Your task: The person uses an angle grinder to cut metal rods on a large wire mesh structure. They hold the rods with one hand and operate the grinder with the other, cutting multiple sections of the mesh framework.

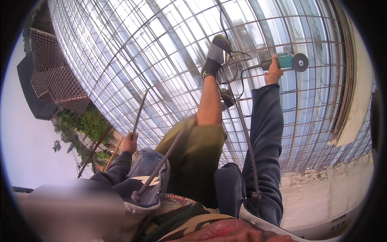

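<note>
Camo-print collar (189,226) closest, w/ the grey hooded jacket (147,169) just beyond it. Far L: brown tiled roof (60,72), green trees (88,125) below it. Then the L hand (130,144), fingers wrapped round the lower end of a slim dark rod (140,113), its other end angled up over the rebar mesh (258,20). Rod looks stiff, prob. metal & fairly light; grip near one end works, though the free end may swing.

Mid: olive shorts (193,149), bare leg, dark grey shoe (219,52) on the mesh, metal decking (117,24) underneath. Black cable (243,80) loops beside the shoe.

R of that, R hand (274,74) clamped round the body of a teal angle grinder (286,61) — over the mesh's R part; can't tell if it touches the bars. Prob. nose-heavy, rigid, cutting disc (300,62) thin & brittle — hold by the body, well behind the disc. Far R: pale edge board (354,88), block wall (318,193) lower down.
</note>
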`<state>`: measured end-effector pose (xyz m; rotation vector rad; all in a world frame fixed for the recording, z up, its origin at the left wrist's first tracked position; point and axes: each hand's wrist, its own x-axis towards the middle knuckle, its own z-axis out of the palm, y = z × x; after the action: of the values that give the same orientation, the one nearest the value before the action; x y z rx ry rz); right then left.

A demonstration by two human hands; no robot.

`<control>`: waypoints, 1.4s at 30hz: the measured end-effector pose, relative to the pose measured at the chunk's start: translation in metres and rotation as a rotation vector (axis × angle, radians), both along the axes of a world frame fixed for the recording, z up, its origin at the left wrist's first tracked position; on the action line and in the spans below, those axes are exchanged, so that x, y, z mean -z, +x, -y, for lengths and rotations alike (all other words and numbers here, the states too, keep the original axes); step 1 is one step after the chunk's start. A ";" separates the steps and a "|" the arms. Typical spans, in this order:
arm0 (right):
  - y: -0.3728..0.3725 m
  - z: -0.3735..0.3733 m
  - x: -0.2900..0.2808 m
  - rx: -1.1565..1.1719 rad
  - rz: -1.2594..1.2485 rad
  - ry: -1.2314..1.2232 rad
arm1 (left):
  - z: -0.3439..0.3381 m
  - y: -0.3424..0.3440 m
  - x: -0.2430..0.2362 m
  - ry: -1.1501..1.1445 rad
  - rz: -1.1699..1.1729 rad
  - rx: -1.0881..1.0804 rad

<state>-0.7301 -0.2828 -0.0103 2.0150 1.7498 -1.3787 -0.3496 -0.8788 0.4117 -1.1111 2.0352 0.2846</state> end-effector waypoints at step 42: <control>-0.320 0.330 -0.170 -1.397 -0.169 0.054 | 0.334 -0.256 -0.047 0.132 0.047 -0.175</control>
<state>-1.0498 -0.6125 0.1600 0.2753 2.3786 -0.9157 -0.6060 -1.2131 0.4589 -1.2033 1.8529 0.4695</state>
